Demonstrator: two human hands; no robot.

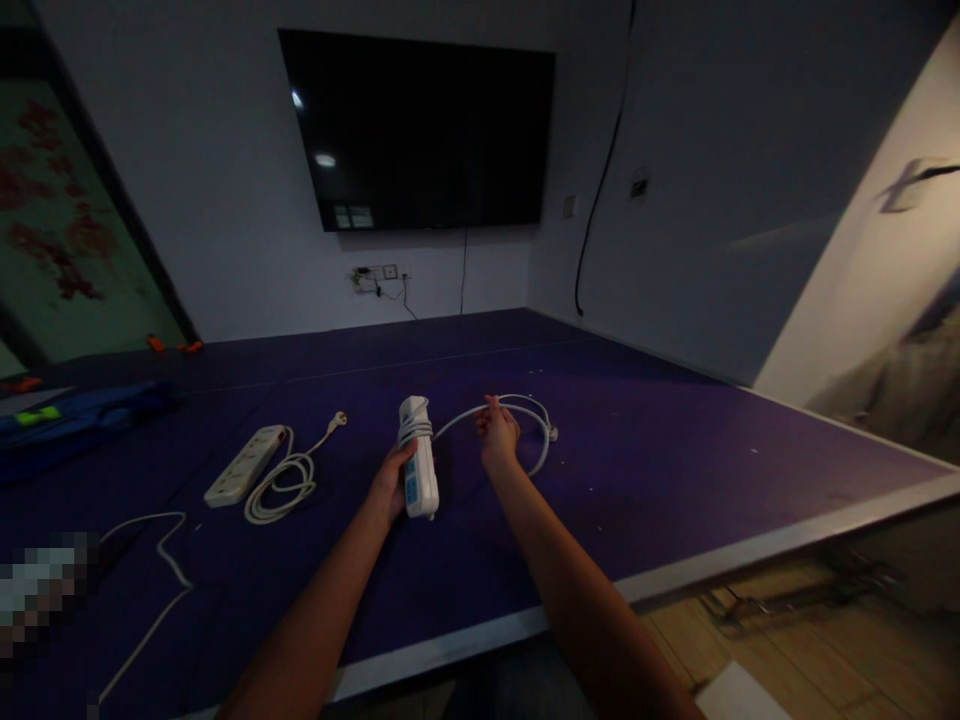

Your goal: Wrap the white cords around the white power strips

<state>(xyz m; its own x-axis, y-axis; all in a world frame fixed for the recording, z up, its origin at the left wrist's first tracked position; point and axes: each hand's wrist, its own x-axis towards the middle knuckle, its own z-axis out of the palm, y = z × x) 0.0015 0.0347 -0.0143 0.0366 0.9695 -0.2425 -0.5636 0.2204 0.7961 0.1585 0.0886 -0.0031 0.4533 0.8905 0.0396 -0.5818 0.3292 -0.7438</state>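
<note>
My left hand is closed around a white power strip, held up over the dark blue table. A few turns of its white cable are wound round the strip's far end. My right hand pinches that cable a little to the right of the strip. The rest of the cable loops away to the right and lies on the table, ending in a plug.
A second white power strip with a coiled cable and plug lies to the left. Another white cable trails at the near left. Blue items sit at the far left. A dark screen hangs on the wall. The table edge runs at the right.
</note>
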